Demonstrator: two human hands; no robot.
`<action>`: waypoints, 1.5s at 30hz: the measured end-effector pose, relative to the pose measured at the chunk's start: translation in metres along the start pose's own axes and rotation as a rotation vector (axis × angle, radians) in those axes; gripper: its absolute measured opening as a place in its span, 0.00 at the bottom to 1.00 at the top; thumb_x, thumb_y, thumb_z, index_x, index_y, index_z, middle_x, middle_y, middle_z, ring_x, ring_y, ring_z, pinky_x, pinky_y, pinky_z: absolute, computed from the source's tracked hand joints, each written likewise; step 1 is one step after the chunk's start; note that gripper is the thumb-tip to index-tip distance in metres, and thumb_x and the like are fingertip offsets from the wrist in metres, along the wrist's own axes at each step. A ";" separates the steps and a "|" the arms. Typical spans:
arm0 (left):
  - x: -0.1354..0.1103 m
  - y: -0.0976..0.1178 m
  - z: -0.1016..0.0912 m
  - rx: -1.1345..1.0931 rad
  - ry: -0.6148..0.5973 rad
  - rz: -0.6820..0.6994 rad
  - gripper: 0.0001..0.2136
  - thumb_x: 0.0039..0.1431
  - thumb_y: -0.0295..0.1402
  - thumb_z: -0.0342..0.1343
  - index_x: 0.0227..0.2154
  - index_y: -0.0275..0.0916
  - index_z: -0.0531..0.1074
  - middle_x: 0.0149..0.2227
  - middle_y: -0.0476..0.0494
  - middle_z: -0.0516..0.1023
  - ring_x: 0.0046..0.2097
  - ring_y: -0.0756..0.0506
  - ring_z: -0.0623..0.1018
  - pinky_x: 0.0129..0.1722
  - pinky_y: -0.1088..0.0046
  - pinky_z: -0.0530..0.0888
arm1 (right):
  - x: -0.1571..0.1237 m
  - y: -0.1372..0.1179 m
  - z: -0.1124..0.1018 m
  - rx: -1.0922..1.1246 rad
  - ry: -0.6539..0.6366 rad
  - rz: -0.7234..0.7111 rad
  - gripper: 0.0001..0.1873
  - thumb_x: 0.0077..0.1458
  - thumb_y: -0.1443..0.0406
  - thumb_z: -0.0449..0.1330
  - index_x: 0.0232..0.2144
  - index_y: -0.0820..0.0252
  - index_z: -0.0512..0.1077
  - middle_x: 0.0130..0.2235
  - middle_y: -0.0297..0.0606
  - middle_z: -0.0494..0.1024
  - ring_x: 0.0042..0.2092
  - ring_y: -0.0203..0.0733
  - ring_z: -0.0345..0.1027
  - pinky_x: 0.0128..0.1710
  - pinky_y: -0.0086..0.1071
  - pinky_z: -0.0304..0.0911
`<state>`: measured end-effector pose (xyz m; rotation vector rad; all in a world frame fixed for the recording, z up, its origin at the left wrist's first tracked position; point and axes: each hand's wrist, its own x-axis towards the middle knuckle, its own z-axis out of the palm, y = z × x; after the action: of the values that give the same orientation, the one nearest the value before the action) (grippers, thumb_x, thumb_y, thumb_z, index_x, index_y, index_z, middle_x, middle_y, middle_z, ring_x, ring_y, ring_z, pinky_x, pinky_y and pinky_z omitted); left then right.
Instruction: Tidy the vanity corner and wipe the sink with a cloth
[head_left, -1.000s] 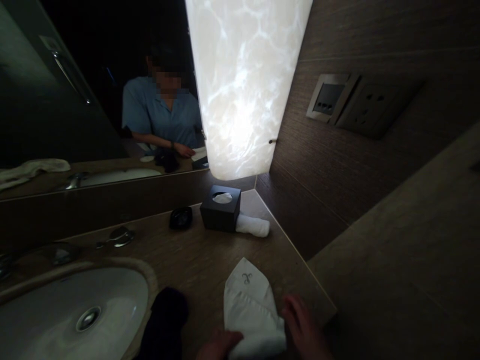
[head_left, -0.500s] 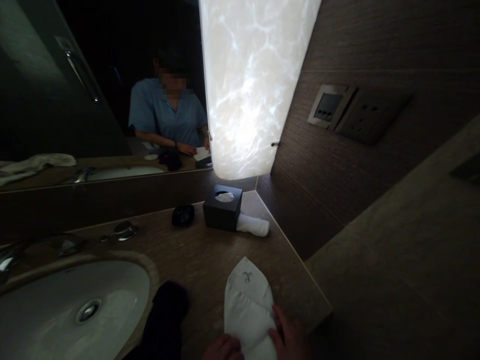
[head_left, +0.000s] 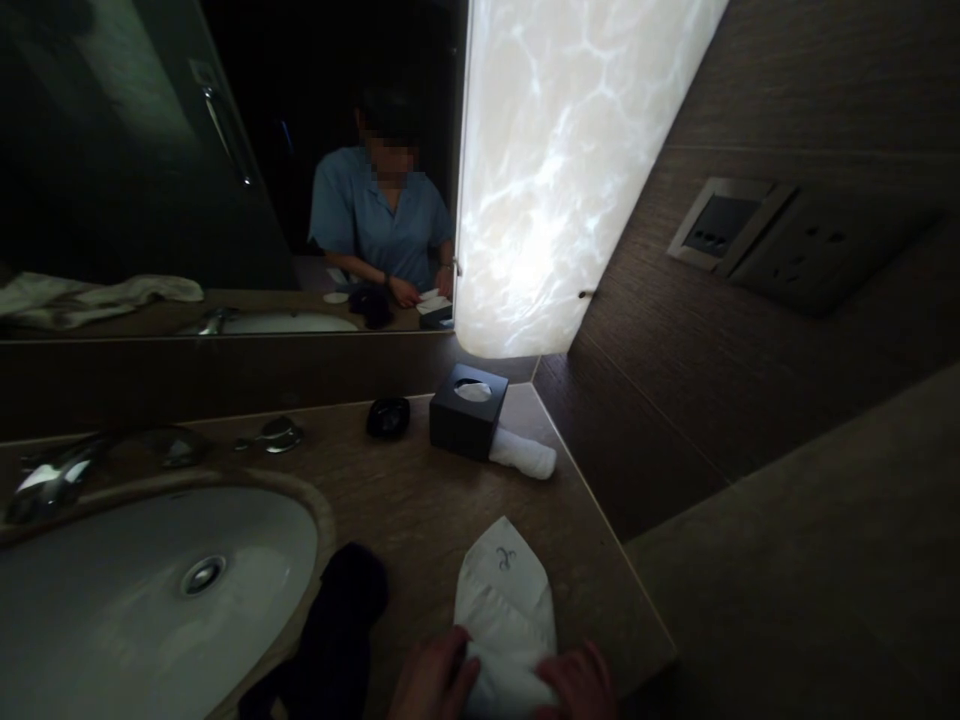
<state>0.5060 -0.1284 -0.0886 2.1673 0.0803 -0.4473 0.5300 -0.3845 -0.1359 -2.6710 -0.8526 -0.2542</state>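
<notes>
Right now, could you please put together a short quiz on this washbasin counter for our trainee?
1. True or false: both hands rest on the white folded cloth.
2. What lies against the tissue box? A) a rolled white towel B) a bottle C) a comb
3. Fill in: the dark cloth lies between the folded cloth and the ____.

Key: 1 true: left hand, right hand. 2 A, rolled towel. 3 sink.

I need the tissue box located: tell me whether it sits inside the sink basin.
No, the tissue box stands on the counter by the corner, apart from the sink.
</notes>
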 end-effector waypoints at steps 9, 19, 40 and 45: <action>0.007 0.004 -0.005 0.055 0.081 -0.125 0.20 0.66 0.31 0.42 0.58 0.34 0.64 0.37 0.39 0.80 0.41 0.40 0.79 0.44 0.62 0.71 | 0.100 -0.018 -0.033 0.112 -0.609 0.304 0.12 0.64 0.64 0.50 0.39 0.57 0.74 0.38 0.41 0.83 0.41 0.50 0.78 0.35 0.35 0.58; 0.015 0.007 0.000 0.216 0.148 0.160 0.10 0.63 0.41 0.55 0.42 0.44 0.74 0.47 0.44 0.76 0.50 0.35 0.71 0.52 0.47 0.65 | 0.046 0.002 -0.005 0.025 0.025 -0.082 0.13 0.63 0.53 0.54 0.44 0.50 0.72 0.44 0.36 0.79 0.46 0.47 0.72 0.54 0.45 0.58; 0.095 0.024 -0.039 0.269 0.398 0.125 0.15 0.69 0.32 0.45 0.48 0.37 0.75 0.52 0.40 0.74 0.54 0.38 0.68 0.59 0.54 0.63 | 0.193 -0.028 -0.011 0.057 -0.322 0.150 0.20 0.67 0.66 0.44 0.33 0.60 0.75 0.37 0.42 0.81 0.40 0.47 0.73 0.45 0.43 0.65; 0.138 0.031 -0.062 0.332 0.431 0.083 0.15 0.66 0.32 0.48 0.34 0.34 0.80 0.43 0.35 0.76 0.49 0.34 0.69 0.54 0.50 0.65 | 0.196 -0.027 -0.013 -0.009 -0.099 -0.090 0.24 0.59 0.68 0.57 0.58 0.57 0.65 0.57 0.42 0.74 0.59 0.51 0.64 0.65 0.51 0.51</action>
<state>0.6596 -0.1124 -0.0795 2.5524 0.1632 0.0683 0.6714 -0.2639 -0.0654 -2.6762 -1.0050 -0.1479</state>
